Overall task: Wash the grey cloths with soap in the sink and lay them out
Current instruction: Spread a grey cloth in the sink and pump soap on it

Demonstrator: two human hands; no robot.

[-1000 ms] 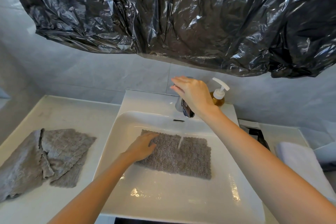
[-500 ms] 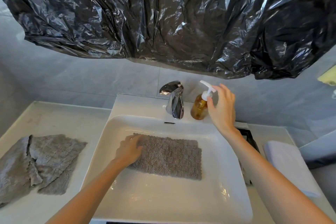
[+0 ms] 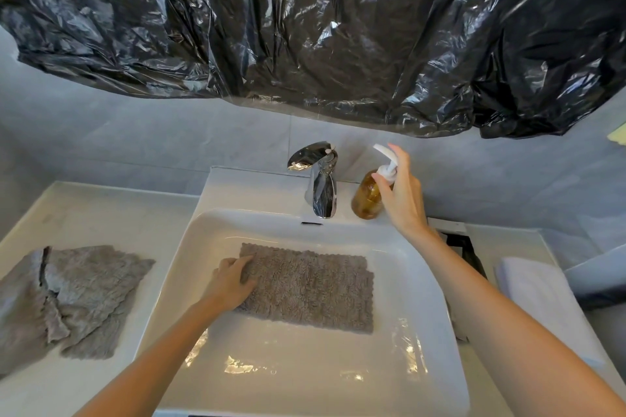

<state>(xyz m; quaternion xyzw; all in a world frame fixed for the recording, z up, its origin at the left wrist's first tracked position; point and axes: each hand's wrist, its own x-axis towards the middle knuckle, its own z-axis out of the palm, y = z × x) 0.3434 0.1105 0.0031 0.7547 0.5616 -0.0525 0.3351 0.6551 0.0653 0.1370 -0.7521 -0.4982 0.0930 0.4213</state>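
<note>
Grey rectangular terry cloth (image 3: 308,288): flat in the white rectangular ceramic sink (image 3: 189,267), 9 o'clock end pinned under the left hand (image 3: 233,281), fingers (image 3: 244,276) loosely bent, clasping nothing. Right hand (image 3: 403,193): at 1 o'clock of the basin, closed on the amber pump soap bottle (image 3: 367,196), forefinger atop the white pump head (image 3: 381,149). Crumpled grey cloths (image 3: 78,294): on the white counter (image 3: 101,213), 9 o'clock of the sink.

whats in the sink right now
A grey cloth lies flat in the sink, with the left hand resting on its left end. The drain does not show; the cloth may cover it.
</note>
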